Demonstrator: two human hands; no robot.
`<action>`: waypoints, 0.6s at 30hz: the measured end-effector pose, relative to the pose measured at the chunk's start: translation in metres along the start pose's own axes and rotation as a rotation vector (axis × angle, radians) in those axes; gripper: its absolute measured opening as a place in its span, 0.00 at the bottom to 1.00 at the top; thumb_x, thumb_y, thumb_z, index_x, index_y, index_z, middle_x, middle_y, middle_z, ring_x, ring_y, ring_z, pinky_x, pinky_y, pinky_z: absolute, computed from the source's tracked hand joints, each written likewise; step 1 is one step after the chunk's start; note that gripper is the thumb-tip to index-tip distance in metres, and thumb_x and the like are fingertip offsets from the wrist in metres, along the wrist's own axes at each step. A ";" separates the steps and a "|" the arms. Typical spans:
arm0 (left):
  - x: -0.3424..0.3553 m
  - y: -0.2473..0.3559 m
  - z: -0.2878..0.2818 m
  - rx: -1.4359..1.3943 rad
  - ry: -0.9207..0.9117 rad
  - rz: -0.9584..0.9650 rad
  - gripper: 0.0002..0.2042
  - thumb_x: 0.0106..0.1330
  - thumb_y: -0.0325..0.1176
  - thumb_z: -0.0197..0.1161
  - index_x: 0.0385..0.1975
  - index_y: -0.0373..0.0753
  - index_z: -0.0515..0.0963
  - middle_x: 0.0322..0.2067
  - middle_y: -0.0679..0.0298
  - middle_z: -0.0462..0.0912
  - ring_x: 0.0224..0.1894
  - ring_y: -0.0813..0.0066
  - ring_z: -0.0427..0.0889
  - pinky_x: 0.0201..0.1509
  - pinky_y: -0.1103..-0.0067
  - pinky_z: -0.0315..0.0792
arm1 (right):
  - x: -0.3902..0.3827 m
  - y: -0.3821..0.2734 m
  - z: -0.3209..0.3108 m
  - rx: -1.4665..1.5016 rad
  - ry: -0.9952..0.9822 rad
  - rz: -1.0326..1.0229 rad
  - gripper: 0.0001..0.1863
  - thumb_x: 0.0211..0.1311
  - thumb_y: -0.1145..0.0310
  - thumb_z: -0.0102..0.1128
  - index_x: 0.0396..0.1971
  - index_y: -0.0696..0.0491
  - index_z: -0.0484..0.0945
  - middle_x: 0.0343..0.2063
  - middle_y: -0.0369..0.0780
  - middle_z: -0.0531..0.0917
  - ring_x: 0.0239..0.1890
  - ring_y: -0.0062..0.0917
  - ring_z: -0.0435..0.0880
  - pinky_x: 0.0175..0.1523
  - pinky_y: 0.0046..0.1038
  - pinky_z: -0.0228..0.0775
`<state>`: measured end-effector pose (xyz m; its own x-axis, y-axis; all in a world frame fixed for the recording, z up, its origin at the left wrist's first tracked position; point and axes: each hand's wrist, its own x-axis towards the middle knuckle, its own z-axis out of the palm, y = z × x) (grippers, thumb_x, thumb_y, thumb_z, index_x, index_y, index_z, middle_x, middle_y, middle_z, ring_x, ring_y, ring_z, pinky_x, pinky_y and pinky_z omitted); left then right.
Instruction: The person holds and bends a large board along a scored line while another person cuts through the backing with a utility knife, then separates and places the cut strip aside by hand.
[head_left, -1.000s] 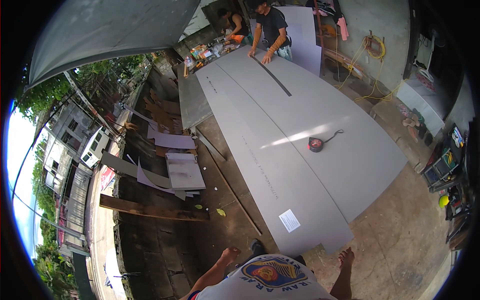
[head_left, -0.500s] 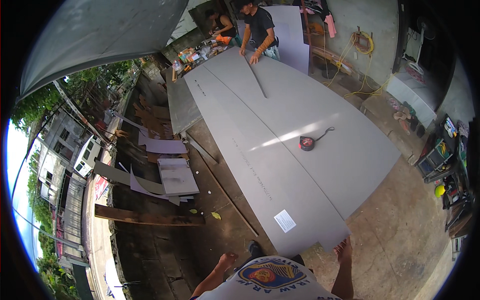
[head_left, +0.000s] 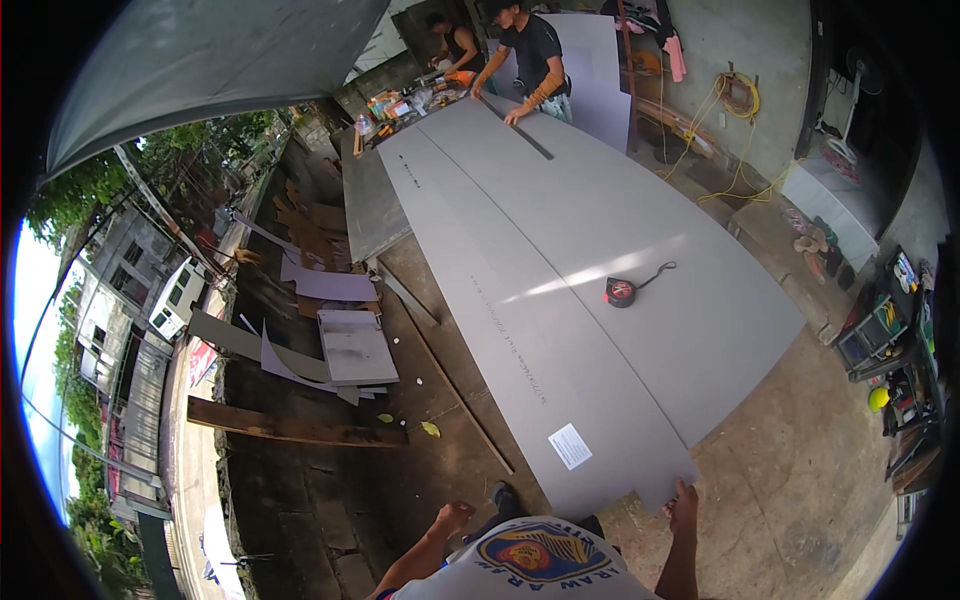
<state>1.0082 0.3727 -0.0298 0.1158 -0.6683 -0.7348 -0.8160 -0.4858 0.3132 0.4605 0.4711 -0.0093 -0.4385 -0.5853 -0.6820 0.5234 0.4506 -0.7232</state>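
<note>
Our right grip (head_left: 683, 507) touches the near right corner of the long, flat grey sheet (head_left: 580, 370); we cannot tell if it pinches. The sheet lies ahead of us. Our left grip (head_left: 455, 517) is curled loosely, left of the sheet and apart from it. A black and red tape measure (head_left: 620, 292) sits farther ahead.

A broad, smooth grey board (head_left: 650, 370) lies flat, stretching from twelve o'clock to five, with one corner out at three. A straight seam runs lengthwise, perhaps where two sheets meet. A white label (head_left: 570, 446) sits toward five, near the notched end.
</note>
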 end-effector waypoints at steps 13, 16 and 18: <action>-0.016 0.015 -0.004 -0.057 0.030 0.000 0.18 0.60 0.49 0.59 0.43 0.47 0.84 0.43 0.57 0.85 0.47 0.60 0.83 0.51 0.71 0.75 | -0.002 -0.004 0.012 -0.018 0.073 -0.029 0.19 0.68 0.60 0.54 0.54 0.52 0.67 0.31 0.35 0.76 0.25 0.19 0.73 0.22 0.24 0.62; -0.020 0.021 -0.007 -0.049 0.019 -0.040 0.18 0.60 0.49 0.59 0.43 0.46 0.84 0.43 0.56 0.85 0.47 0.60 0.83 0.50 0.71 0.75 | 0.001 0.003 0.016 -0.058 0.105 -0.071 0.21 0.67 0.63 0.55 0.56 0.53 0.65 0.39 0.38 0.77 0.32 0.23 0.76 0.24 0.27 0.63; -0.021 0.020 -0.007 -0.040 0.021 -0.019 0.18 0.60 0.49 0.59 0.42 0.46 0.84 0.43 0.56 0.85 0.47 0.60 0.83 0.51 0.71 0.75 | 0.000 0.003 0.018 -0.087 0.135 -0.106 0.22 0.67 0.64 0.55 0.57 0.54 0.63 0.42 0.40 0.77 0.35 0.25 0.77 0.25 0.28 0.65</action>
<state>0.9938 0.3730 -0.0041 0.1432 -0.6705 -0.7280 -0.7901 -0.5204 0.3239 0.4751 0.4609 -0.0095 -0.5850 -0.5398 -0.6053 0.4062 0.4510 -0.7947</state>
